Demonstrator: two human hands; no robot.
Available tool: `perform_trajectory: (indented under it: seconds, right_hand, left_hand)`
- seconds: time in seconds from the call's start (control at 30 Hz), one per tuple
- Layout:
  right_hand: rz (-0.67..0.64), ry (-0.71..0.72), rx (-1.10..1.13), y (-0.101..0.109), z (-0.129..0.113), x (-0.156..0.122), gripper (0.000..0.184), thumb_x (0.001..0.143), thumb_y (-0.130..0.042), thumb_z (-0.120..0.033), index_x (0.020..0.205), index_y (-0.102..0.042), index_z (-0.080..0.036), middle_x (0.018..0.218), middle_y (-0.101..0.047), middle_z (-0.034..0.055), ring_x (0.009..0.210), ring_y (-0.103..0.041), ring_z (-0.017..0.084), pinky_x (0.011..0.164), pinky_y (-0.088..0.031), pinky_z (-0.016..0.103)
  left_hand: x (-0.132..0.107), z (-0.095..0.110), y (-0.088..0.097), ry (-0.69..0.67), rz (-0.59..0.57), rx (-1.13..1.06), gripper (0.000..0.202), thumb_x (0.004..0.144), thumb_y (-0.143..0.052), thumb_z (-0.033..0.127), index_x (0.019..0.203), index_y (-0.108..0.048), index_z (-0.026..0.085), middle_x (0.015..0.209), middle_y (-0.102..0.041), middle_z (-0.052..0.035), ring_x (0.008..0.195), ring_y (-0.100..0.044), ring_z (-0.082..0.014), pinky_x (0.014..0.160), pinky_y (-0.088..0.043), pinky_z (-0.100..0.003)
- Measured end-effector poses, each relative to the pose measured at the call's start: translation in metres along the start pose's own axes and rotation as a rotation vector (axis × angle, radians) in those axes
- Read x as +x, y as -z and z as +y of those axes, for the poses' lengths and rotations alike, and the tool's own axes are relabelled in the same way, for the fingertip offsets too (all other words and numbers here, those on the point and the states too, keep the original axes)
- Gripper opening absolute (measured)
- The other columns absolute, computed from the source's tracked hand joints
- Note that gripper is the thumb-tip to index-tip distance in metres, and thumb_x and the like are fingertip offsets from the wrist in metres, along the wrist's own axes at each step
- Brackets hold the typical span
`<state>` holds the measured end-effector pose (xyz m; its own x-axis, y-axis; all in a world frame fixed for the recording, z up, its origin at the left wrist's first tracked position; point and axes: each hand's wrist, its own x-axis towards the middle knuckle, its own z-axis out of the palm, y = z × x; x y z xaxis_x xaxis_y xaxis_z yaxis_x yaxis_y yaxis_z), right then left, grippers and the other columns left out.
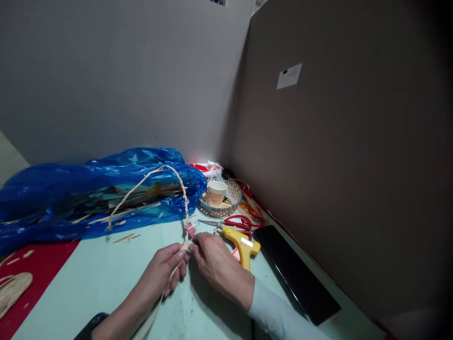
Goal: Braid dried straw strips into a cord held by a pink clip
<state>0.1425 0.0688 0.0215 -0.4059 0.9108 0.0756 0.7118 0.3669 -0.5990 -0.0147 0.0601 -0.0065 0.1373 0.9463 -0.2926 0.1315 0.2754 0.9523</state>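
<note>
pale green tabletop (106, 271) is filling the lower frame; at lower centre my left hand (168, 265) is pinching the braided cord (186, 200), running upward past the pink clip (190, 230); whether my adjacent right hand (221, 264) is gripping, i'm not discerning.

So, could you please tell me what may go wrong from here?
The pale strands could loosen if the left hand relaxes its pinch. The right hand might brush the scissors, whose blades point toward the pink clip. The yellow glue gun, close beside that hand, could get nudged.
</note>
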Motion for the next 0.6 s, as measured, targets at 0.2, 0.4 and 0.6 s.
perform_trajectory:
  seconds: [0.2,0.4,0.6]
  right_hand:
    - [-0.042,-0.051,0.163,-0.017,0.007,0.013,0.030,0.096,-0.037,-0.026,0.077,-0.059,-0.017,0.073,-0.064,0.0043,0.071,-0.057,0.015,0.061,-0.035,0.024]
    - [-0.003,-0.116,0.339,-0.019,0.011,0.014,0.030,0.093,-0.042,-0.023,0.069,-0.059,-0.017,0.068,-0.063,0.0022,0.065,-0.054,0.013,0.060,-0.034,0.023]
    - [-0.018,-0.225,0.334,-0.015,0.007,0.019,0.020,0.084,-0.051,-0.018,0.068,-0.062,-0.016,0.063,-0.062,0.0025,0.059,-0.050,0.013,0.054,-0.029,0.024]
  left_hand:
    - [0.000,-0.002,-0.002,0.037,0.006,0.012,0.040,0.068,-0.056,0.059,0.064,-0.053,0.019,0.046,-0.059,0.0035,0.025,-0.039,-0.0057,0.024,-0.023,-0.016]
    - [-0.002,-0.005,-0.003,0.096,0.012,0.114,0.044,0.074,-0.051,0.062,0.062,-0.054,0.020,0.040,-0.056,0.0037,0.026,-0.040,-0.0072,0.026,-0.026,-0.016]
    - [-0.003,-0.009,0.002,0.115,0.052,0.228,0.046,0.078,-0.046,0.063,0.064,-0.055,0.020,0.044,-0.059,0.0013,0.026,-0.041,-0.0084,0.029,-0.026,-0.019]
